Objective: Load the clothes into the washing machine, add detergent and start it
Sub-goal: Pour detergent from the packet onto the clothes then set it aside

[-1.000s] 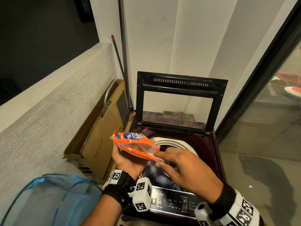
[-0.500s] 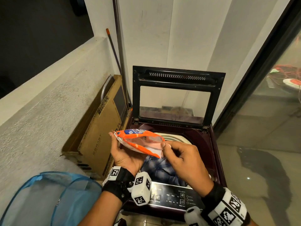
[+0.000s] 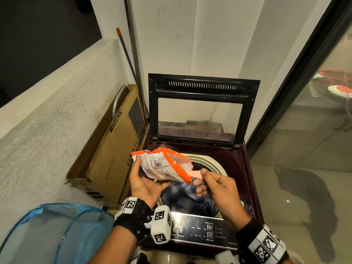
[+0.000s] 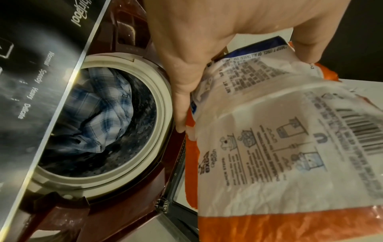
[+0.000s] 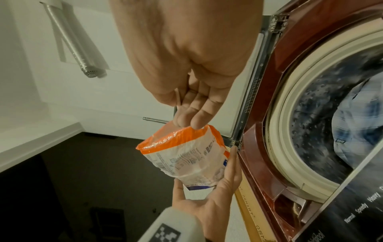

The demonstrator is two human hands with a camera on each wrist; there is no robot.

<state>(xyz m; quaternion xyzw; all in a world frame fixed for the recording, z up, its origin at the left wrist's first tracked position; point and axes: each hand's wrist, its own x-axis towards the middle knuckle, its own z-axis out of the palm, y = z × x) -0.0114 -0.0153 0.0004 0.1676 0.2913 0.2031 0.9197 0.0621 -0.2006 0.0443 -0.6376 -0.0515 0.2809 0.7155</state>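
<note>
The detergent packet has flipped barcode-up in the left hand; right hand fingers pinch its corner (checked shirt already loaded), ready to tear.

The tiled floor carries a maroon top-loading washing machine, standing against the white wall with its glass lid raised upright. A flat cardboard carton stands on edge between the machine and the low rendered wall on the left. A blue mesh laundry basket sits near the front left. A dark wet patch marks the floor to the right of the machine.
</note>
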